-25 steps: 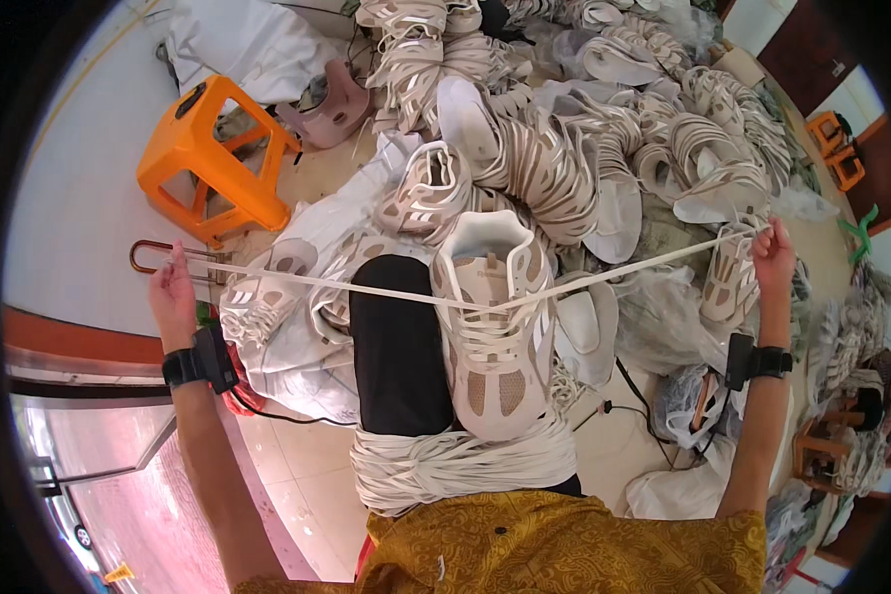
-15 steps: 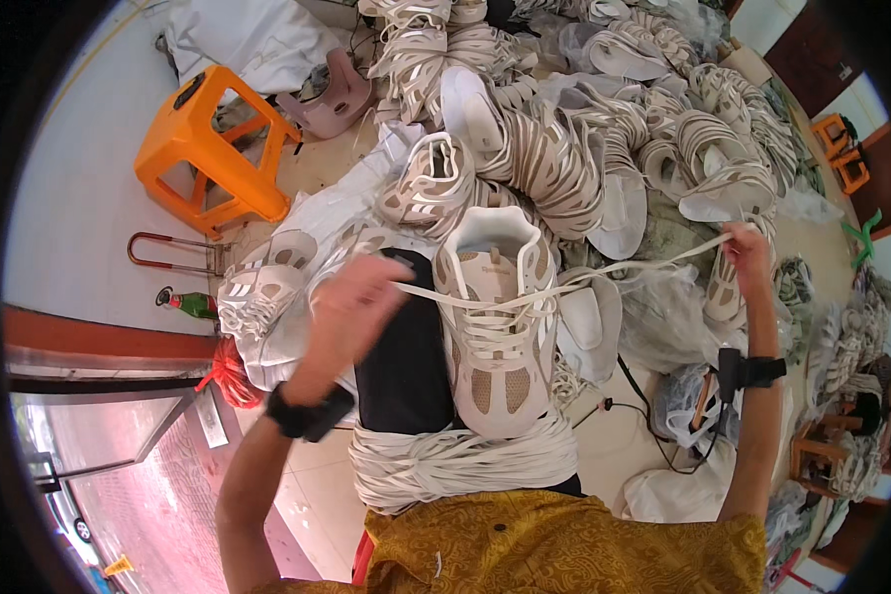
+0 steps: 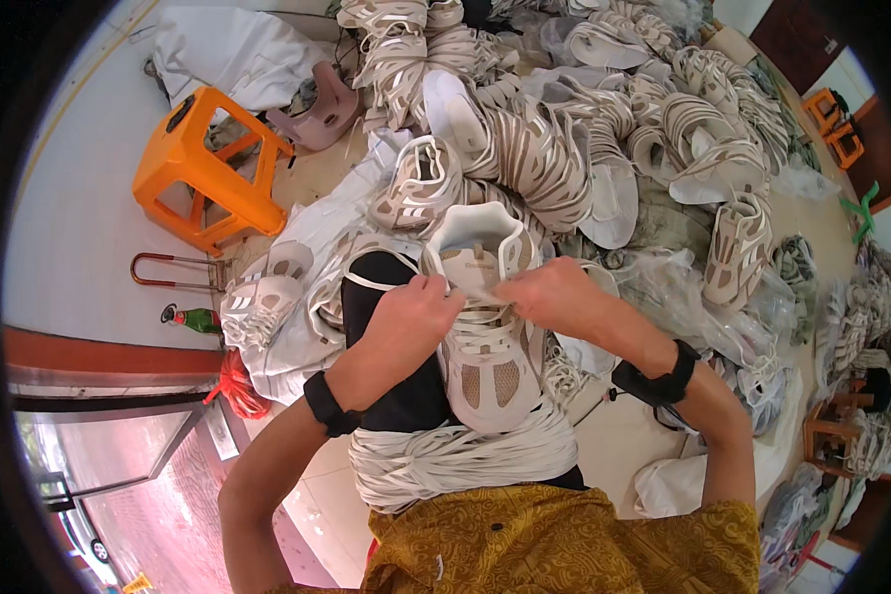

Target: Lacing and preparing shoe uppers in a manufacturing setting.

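A beige and white sneaker (image 3: 490,386) rests on my lap with its toe toward me. Its cream laces (image 3: 485,332) cross the tongue. Over the left eyelets my left hand (image 3: 411,322) pinches the shoelace, and a loose loop of it curves up above the hand. Opposite, my right hand (image 3: 559,302) has its fingers closed at the upper right eyelets, on the lace; the fingertips are slightly blurred. The two hands are close together. A thick bundle of cream shoelaces (image 3: 460,465) lies across my lap below the toe.
Many matching sneakers and stacked uppers (image 3: 540,158) pile up ahead. An orange plastic stool (image 3: 203,168) stands at the left, with a green bottle (image 3: 198,319) and red plastic bag (image 3: 238,386) below it. Clear plastic bags (image 3: 653,297) lie at the right.
Both hands came inward from wide apart to the top of the shoe. The right hand moved furthest, leftward and down. The lace stretched between them is no longer taut.
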`<state>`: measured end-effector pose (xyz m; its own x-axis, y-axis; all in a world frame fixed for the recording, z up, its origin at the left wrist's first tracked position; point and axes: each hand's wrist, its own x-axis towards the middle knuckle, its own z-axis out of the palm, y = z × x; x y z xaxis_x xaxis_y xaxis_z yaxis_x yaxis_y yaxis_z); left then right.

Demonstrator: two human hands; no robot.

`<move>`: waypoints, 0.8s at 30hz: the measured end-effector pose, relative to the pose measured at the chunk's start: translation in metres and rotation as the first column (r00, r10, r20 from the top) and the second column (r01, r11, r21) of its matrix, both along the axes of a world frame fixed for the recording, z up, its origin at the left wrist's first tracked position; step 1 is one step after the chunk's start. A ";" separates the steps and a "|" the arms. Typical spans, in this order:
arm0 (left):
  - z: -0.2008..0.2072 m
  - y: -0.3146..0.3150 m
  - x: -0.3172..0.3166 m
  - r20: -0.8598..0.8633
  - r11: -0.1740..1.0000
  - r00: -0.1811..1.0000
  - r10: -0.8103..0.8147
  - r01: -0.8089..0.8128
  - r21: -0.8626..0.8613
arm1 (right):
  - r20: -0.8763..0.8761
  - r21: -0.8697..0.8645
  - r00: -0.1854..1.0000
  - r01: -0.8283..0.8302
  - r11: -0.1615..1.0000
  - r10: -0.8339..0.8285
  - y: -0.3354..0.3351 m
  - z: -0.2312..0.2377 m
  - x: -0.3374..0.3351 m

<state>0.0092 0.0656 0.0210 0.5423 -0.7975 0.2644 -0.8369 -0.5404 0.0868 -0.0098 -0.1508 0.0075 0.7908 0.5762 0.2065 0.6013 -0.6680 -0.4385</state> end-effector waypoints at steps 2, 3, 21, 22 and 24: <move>0.000 -0.001 0.004 -0.087 0.997 0.996 -0.034 0.039 0.061 | 0.177 -0.206 0.983 -0.002 0.979 0.039 0.004 -0.006 -0.001; 0.001 -0.001 0.007 -0.088 0.998 0.996 -0.028 0.033 0.055 | 0.275 -0.170 0.960 -0.008 0.985 0.055 0.004 -0.005 -0.003; 0.008 0.087 0.049 -0.308 0.915 0.862 0.402 -0.391 0.100 | 0.352 0.346 0.899 0.134 0.929 -0.261 -0.014 -0.049 -0.018; 0.009 0.088 0.049 -0.309 0.914 0.861 0.405 -0.395 0.098 | 0.205 0.465 0.920 0.207 0.861 -0.333 -0.023 -0.051 -0.023; 0.017 0.090 0.047 -0.453 0.901 0.815 0.362 -0.430 -0.055 | -0.528 0.499 0.756 0.644 0.579 -0.387 -0.060 -0.037 -0.037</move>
<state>0.0557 0.1559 0.0383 0.8877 -0.4592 0.0336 -0.4161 -0.7687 0.4857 -0.0469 -0.2111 -0.0294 0.9927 -0.1203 0.0125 -0.0249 -0.3046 -0.9522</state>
